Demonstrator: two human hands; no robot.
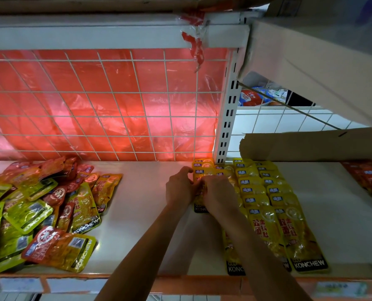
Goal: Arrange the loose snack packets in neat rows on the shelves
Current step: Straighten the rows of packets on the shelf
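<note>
Red sheet [76,101] glows behind the wire grid [137,116] at the back edge of the shelf [141,205]. Towards the back right, just beside the finished yellow rows [274,205], our left hand [179,187] and right hand [218,194] both curl their fingers onto a packet [200,205], seating it in a new row. Our loose pile [39,213] lies at the left edge, well apart. These packets look light, limp and slick, so we judge they slide and buckle easily. We'd pinch each by its flat sealed edge, then press it down overlapping its neighbour.
</note>
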